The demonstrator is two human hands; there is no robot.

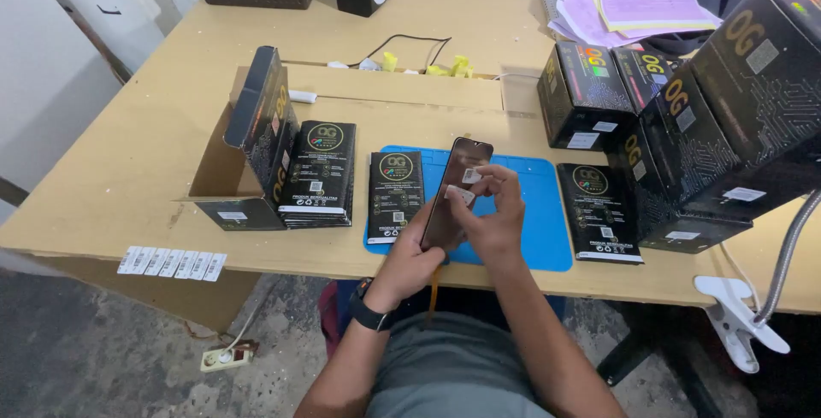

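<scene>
The left hand [410, 251] grips the lower edge of a dark phone screen [456, 191] from behind, holding it tilted upright above the near edge of the table [128, 161]. The right hand [492, 213] is closed at the fingertips, pinching a small white sticker [471, 176] against the face of the screen, with a second white tab [459, 196] just below it on the glass. A thin orange ribbon cable [434, 290] hangs from the bottom of the screen, down past the table edge. A black watch [368, 309] sits on the left wrist. Under both hands lies a blue mat [547, 213]. On its left side rests a flat black box [395, 194], just beside the screen; on the right, partly over the mat's edge, lies another flat black box [599, 211]. Further left, a stack of the same black boxes [319, 172] leans against an open cardboard carton [235, 153]. To the far right stand larger black cartons [684, 102], piled together. A strip of white barcode labels [171, 262] sticks to the table's front edge at the left.
</scene>
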